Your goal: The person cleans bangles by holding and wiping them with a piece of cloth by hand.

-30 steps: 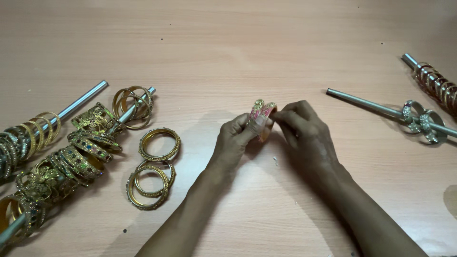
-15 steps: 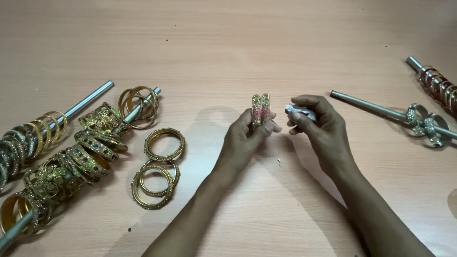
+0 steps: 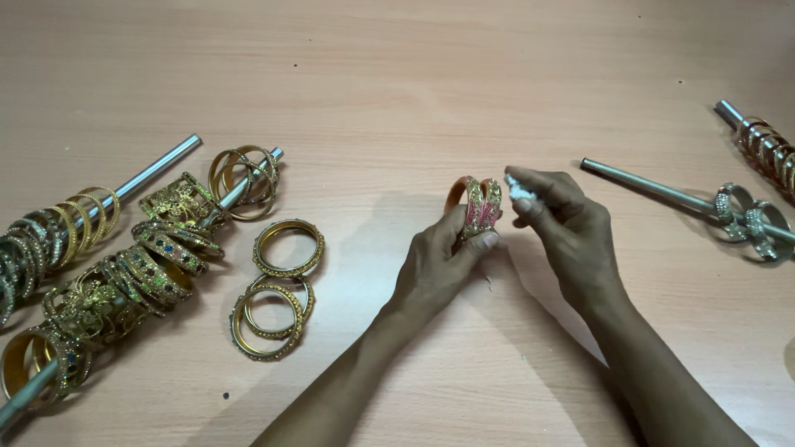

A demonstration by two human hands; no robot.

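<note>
A pale wooden tabletop (image 3: 397,74) fills our view, strewn with jewellery. Our left hand (image 3: 439,265) pinches a small stack of pink-and-gold bangles (image 3: 479,207) upright between thumb and fingers, closed firmly on their lower edge, near the middle of the table. Our right hand (image 3: 567,232) sits just beside them, fingertips closed on a small white scrap (image 3: 520,192), perhaps tape or a tag. We judge that we are at the stage of binding or labelling this set; the next move would call for a steady stack and a precise touch at the rim. To the left lie loose gold bangles (image 3: 277,290) and loaded metal rods (image 3: 124,273); another rod (image 3: 654,189) lies right. What the white scrap is we cannot make out, and the outer rods are cut off at the frame edges.
</note>
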